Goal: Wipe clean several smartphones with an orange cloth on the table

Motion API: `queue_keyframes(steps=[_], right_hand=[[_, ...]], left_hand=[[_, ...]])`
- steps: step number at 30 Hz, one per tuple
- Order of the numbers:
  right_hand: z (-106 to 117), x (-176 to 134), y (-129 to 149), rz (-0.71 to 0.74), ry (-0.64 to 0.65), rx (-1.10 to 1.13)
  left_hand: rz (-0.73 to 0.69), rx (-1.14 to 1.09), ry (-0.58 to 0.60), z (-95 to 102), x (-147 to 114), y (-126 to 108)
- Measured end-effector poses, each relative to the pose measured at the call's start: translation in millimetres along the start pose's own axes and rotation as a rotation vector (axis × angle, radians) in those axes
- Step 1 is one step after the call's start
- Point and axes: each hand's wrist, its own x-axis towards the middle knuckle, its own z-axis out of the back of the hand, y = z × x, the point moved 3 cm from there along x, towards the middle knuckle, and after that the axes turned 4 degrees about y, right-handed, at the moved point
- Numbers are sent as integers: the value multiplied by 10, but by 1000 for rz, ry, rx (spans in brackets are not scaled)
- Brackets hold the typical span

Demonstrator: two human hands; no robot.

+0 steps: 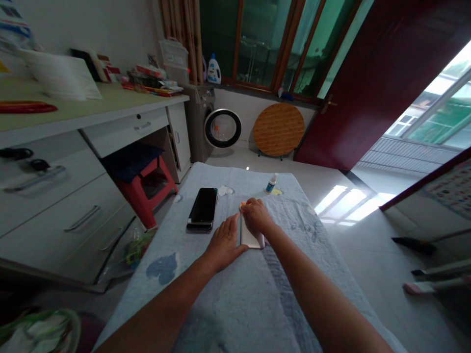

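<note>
A pale gold phone or small tablet (251,240) lies face down on the cloth-covered table (235,304). My left hand (225,243) rests flat against its left edge, fingers stretched forward and thumb at the near corner. Pressed over its far part is my right hand (256,215), closed around a small orange cloth (243,206), of which only an edge shows. To the left lies a black-screened phone (204,206), seemingly on top of another dark device. A small spray bottle (271,183) with a blue label and white cap stands beyond my right hand.
A white desk (121,110) with drawers runs along the left, a red stool (154,184) tucked under it. Further back are a washing machine (198,105) with its door open, a round wooden tabletop (278,129) against the wall, and a dark red door (342,83).
</note>
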Motion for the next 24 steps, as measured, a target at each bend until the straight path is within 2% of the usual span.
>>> queue_keyframes(steps=[3,6,12,19,24], right_hand=[[-18,59,62,39,17,-7],[-43,-23,136,84,22,0],[-46,-412,302,212,77,16],[28,-823,415,246,122,133],[41,-785,367,258,110,104]], left_hand=[[8,-27,-11,6,1,-7],[-7,-43,-40,-1,5,-8],[-47,-49,-95,-38,4,24],[-34,-15,-88,-39,0,20],[-30,-21,-84,-49,-2,18]])
